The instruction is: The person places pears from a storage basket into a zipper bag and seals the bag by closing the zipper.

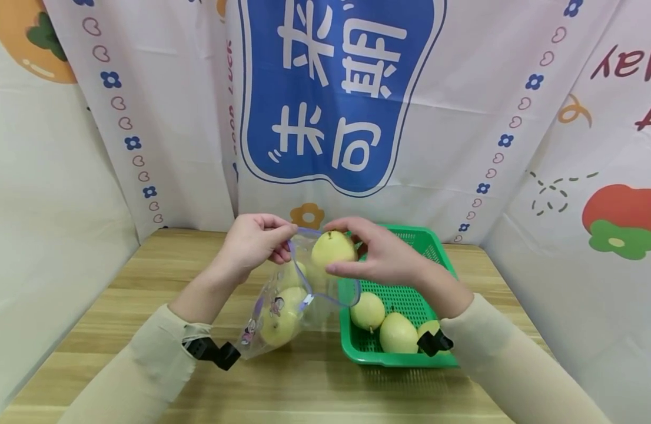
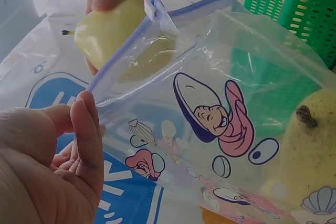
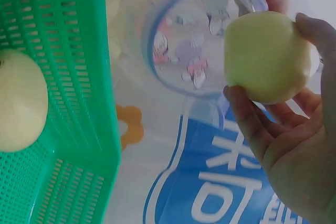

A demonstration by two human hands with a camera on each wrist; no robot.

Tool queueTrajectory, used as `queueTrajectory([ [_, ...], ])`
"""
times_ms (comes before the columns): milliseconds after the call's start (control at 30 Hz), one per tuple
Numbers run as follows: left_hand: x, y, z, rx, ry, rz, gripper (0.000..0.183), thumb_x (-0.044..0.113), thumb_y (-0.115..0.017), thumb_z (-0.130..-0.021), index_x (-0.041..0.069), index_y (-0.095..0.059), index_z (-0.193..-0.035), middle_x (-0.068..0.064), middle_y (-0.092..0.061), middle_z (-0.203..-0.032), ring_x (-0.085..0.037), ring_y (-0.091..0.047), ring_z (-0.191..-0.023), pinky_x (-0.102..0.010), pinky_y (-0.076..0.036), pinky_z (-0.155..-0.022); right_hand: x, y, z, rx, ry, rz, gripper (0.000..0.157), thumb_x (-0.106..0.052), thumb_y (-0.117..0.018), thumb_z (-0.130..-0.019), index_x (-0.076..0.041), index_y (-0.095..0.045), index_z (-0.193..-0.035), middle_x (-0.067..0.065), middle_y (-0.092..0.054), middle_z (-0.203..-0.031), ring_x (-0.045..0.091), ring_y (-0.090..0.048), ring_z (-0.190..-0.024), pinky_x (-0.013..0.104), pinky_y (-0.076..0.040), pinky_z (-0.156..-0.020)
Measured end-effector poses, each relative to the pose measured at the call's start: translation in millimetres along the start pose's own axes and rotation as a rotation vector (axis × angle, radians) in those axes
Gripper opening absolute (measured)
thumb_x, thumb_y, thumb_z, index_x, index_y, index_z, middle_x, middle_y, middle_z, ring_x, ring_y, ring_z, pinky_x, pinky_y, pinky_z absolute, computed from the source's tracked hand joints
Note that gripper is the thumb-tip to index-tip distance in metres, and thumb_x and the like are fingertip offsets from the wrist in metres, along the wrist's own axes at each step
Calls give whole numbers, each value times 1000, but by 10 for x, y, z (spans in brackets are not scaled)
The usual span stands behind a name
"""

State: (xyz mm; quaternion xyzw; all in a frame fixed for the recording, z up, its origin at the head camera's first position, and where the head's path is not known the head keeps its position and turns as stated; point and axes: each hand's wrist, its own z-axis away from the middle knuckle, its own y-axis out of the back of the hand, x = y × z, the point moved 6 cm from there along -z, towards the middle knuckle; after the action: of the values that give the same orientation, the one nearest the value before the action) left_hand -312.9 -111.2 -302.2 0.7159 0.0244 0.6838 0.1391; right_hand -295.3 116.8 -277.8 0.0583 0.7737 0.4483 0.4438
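My left hand (image 1: 258, 242) pinches the purple rim of a clear zip bag (image 2: 210, 51) printed with cartoon figures, and the bag's mouth stands open. Inside its lower part lie pale yellow pears (image 1: 279, 325). My right hand (image 1: 381, 250) grips another pear (image 1: 333, 250) between thumb and fingers, right at the bag's mouth. In the right wrist view this pear (image 3: 268, 59) is in front of the bag's open rim (image 3: 152, 45). A white slider (image 2: 153, 8) sits on the zip edge.
To the right, a green plastic basket (image 1: 357, 356) with perforated walls holds several pears, one of them a pear (image 1: 398, 333) near its front side. The wooden table (image 1: 283, 394) ends at a white printed cloth (image 1: 188, 176) hanging behind; more cloth hangs at both sides.
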Motion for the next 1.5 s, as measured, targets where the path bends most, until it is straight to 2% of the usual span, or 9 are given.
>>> queueTrajectory([
  [133,14,42,8,20,-6,6,31,21,-73,-107,-9,-76,-117,-3,-71,-74,-10,-70,-62,-24,-66,-64,-79,-150,-77,-62,29,79,65,-33,-87,-97,-15,-59,-153,2,-64,-139,20,-62,-109,48,-66,-90],
  [267,14,73,12,31,-10,11,30,21,-73,-107,-7,-77,-114,-2,-71,-73,-10,-69,-61,-23,-65,-63,-90,-278,-163,-124,13,159,68,-39,-85,-98,-20,-56,-158,2,-62,-139,17,-61,-109,36,-64,-85],
  [400,13,95,24,33,-13,14,31,22,-73,-107,-8,-77,-114,-1,-71,-73,-10,-68,-61,-23,-65,-62,-89,-382,-247,-183,-12,216,71,-44,-80,-101,-19,-53,-162,4,-62,-147,19,-60,-114,33,-59,-86],
  [567,-1,114,38,33,-12,5,32,24,-74,-107,-7,-77,-116,-1,-71,-74,-10,-69,-62,-23,-65,-63,-76,-422,-312,-185,-44,131,60,-33,-73,-108,-11,-53,-160,7,-58,-160,23,-68,-133,35,-64,-103],
  [700,-10,119,31,30,-12,9,32,23,-74,-107,-7,-76,-115,-1,-72,-74,-10,-69,-62,-22,-65,-63,-92,-390,-316,-145,-36,60,44,-20,-69,-109,-10,-60,-151,7,-63,-155,21,-73,-128,30,-66,-100],
  [967,-10,99,30,18,-10,20,34,21,-73,-107,-11,-74,-118,-2,-72,-74,-10,-69,-62,-22,-64,-62,-4,-169,-229,-71,-18,116,31,-20,-69,-109,-13,-70,-139,4,-72,-139,15,-74,-108,32,-66,-93],
  [1167,-6,104,30,17,-15,13,34,21,-73,-107,-11,-74,-118,-2,-72,-74,-9,-69,-62,-22,-65,-62,242,75,-151,7,-125,107,27,-23,-66,-110,-17,-72,-136,2,-74,-134,18,-73,-105,37,-65,-89],
  [1333,-4,97,32,13,-17,11,34,21,-73,-107,-11,-74,-119,-2,-72,-74,-9,-69,-62,-22,-65,-62,527,168,-106,25,-214,94,32,-25,-64,-110,-15,-68,-141,7,-72,-140,23,-72,-112,41,-64,-94],
  [1500,-8,97,32,12,-15,6,33,21,-73,-107,-10,-74,-119,-2,-72,-76,-9,-69,-63,-22,-65,-63,797,138,-51,-53,-278,146,42,-27,-66,-110,-9,-62,-147,14,-68,-147,32,-69,-124,52,-61,-107],
])
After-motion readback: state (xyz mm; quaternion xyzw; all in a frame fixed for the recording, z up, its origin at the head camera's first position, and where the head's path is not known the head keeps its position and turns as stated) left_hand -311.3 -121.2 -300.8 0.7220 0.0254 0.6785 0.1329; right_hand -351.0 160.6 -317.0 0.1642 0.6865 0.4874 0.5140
